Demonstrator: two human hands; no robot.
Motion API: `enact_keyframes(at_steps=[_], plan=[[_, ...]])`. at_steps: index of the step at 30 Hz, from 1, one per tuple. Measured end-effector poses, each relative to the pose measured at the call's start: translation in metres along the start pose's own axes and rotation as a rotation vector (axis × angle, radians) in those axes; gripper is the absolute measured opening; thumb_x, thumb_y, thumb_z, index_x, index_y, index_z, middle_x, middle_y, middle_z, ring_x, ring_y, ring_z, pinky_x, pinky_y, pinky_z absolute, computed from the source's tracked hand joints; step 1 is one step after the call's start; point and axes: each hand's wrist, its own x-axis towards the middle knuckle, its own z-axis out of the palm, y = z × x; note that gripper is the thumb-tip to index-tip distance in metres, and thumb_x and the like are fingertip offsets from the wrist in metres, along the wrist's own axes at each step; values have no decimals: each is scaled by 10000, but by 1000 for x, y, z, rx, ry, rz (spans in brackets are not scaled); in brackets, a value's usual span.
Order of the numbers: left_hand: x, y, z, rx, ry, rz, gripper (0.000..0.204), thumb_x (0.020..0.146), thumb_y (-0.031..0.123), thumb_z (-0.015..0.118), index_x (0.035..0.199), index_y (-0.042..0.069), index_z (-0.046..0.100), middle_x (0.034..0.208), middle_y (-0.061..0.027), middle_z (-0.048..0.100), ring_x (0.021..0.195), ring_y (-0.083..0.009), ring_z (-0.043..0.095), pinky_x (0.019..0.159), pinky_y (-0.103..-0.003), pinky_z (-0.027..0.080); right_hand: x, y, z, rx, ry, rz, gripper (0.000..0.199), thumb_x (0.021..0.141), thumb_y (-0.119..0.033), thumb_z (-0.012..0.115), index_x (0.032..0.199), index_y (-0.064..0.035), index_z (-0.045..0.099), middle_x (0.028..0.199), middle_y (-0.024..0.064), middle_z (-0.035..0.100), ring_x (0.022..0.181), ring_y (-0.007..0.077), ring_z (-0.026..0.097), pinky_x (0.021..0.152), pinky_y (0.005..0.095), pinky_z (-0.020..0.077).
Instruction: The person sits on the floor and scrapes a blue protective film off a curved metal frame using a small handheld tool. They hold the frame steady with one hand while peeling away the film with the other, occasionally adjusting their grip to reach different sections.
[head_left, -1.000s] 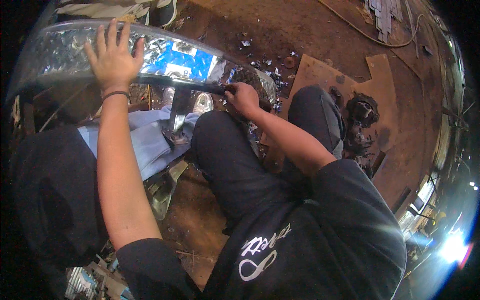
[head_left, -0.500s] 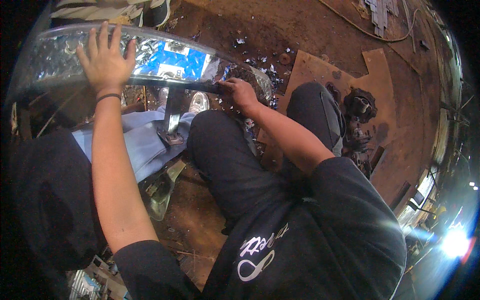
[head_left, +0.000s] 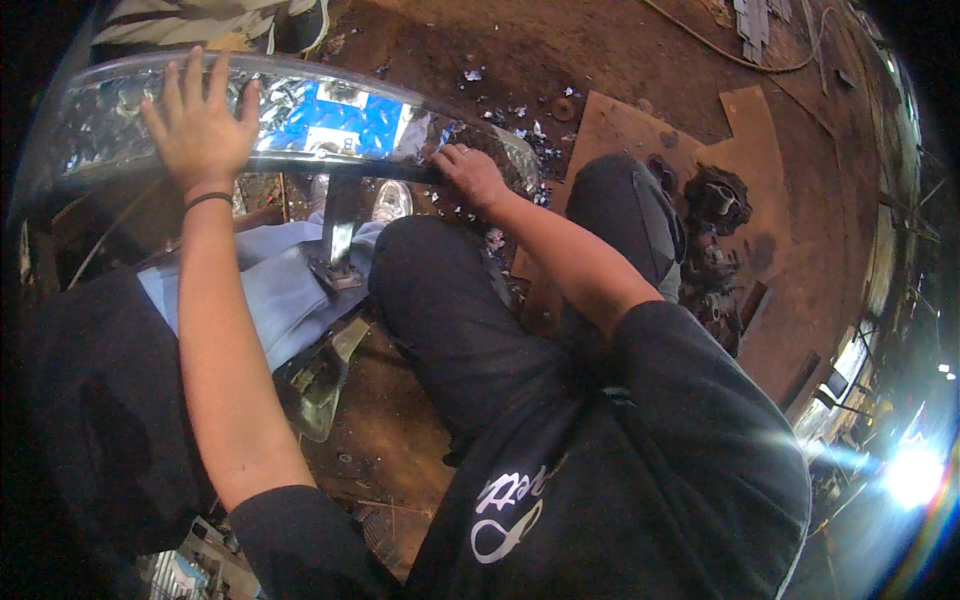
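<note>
A long, curved, shiny metal bumper point(head_left: 395, 128) lies across the upper left, with a blue patch and white squares on its face. A dark bracket point(head_left: 342, 225) juts from its near edge. My left hand point(head_left: 203, 130) rests on the bumper's left part, open, with fingers spread and pointing away from me. Near the right end, my right hand point(head_left: 472, 175) is bent over the near edge, its fingers curled onto the bumper. The thumb and underside of that hand are hidden.
Close on my left sits another person in light blue trousers point(head_left: 265, 275). Light cloth point(head_left: 190, 22) shows beyond the bumper. Shiny scraps point(head_left: 540, 130) litter the brown ground. To the right lie a rusty sheet point(head_left: 765, 160), greasy dark metal parts point(head_left: 717, 200) and a hose point(head_left: 770, 68).
My right hand has shifted slightly, its fingers now curled further over the bumper's near edge. My left hand stays spread on the bumper. The whole view has moved a little.
</note>
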Motion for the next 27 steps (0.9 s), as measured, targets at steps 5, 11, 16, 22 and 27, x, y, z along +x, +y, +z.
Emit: enact_keyframes(at_steps=[5,11,16,22,27], plan=[[2,-1,-3,12,-5,10,576,982,588,531,1488,314,557,1621,18,438,1520,-269,348,1225,-630,196,2,-7,-3,-35,-42,20,486,868,-146,643,1351,-155,584,1274,100,588,1164,337,609,883,442,560],[3,1,-7,-8,-5,3,576,985,586,529,1486,304,560,1622,14,437,1520,-267,347,1229,-623,197,-11,15,-2,115,-67,16,499,875,-117,637,1370,-142,581,1306,117,595,1230,370,580,939,451,557],[1,1,-8,29,-13,9,571,981,579,540,1487,315,558,1616,17,448,1514,-263,360,1221,-621,213,-12,13,-10,354,64,185,521,855,-103,655,1370,-183,624,1303,92,640,1205,336,597,978,436,553],[3,2,-6,37,-4,10,569,977,570,550,1491,324,553,1618,21,445,1510,-263,367,1218,-621,221,-3,19,-6,244,90,49,625,724,-238,840,1331,-258,690,1253,66,689,1130,324,649,925,438,571],[2,2,-5,42,-10,3,572,979,576,546,1494,329,548,1622,27,439,1511,-260,366,1224,-619,212,-5,15,-8,117,108,-44,592,740,-218,806,1319,-275,697,1202,29,679,1120,291,635,895,412,576]])
